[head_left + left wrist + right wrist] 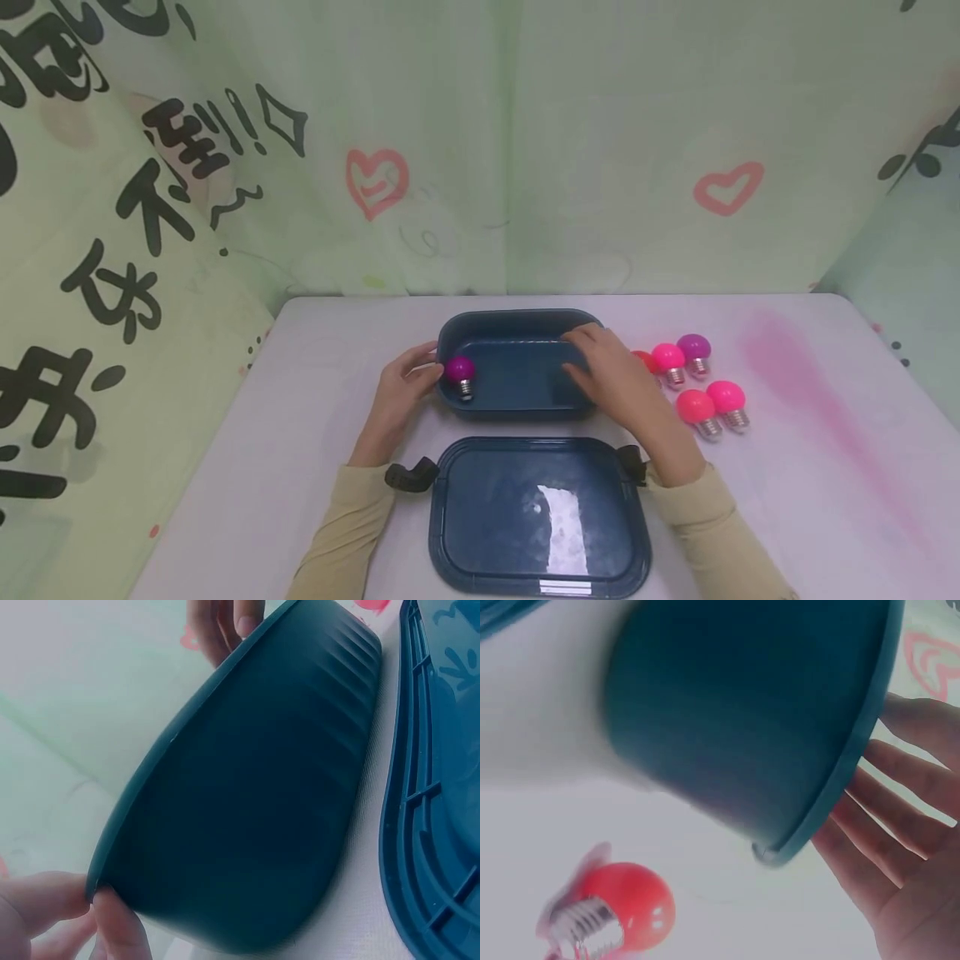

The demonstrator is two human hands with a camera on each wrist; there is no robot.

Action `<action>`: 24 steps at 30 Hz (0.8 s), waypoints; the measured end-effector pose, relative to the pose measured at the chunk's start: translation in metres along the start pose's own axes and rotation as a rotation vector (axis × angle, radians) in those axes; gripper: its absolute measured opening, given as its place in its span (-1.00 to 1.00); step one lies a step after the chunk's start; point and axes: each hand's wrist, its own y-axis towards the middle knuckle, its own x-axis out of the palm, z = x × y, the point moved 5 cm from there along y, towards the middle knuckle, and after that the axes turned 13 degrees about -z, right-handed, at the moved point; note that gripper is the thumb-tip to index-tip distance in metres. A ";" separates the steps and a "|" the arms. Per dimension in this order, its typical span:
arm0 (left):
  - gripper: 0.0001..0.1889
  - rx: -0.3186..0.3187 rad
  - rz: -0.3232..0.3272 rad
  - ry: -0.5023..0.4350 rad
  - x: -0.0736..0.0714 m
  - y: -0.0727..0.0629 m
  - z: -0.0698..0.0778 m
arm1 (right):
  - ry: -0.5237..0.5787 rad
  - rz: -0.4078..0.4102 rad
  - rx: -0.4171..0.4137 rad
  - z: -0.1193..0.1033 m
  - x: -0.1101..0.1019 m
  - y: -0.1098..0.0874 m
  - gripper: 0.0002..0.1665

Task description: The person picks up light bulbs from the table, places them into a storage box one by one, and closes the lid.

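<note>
A dark blue box [517, 362] stands open-topped on the table, with a purple light bulb [460, 371] at its left end. My left hand [405, 392] pinches the box's left rim between thumb and fingers, as the left wrist view shows close up at the box wall [247, 787]. Over the right end reaches my right hand [618, 375], thumb and fingers spread apart. Seen from the right wrist, the fingers of that hand [907, 817] lie straight behind the box rim, and no bulb shows in them.
Just right of the box lie several pink, red and purple light bulbs [696, 406], one partly hidden by my right hand. A matching blue lid [540, 517] lies in front of the box, between my forearms. Fabric walls [525, 167] surround the white table [810, 517].
</note>
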 end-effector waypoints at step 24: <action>-0.53 -0.007 -0.007 0.019 -0.001 -0.001 0.000 | 0.061 -0.026 0.085 0.036 -0.010 -0.018 -0.45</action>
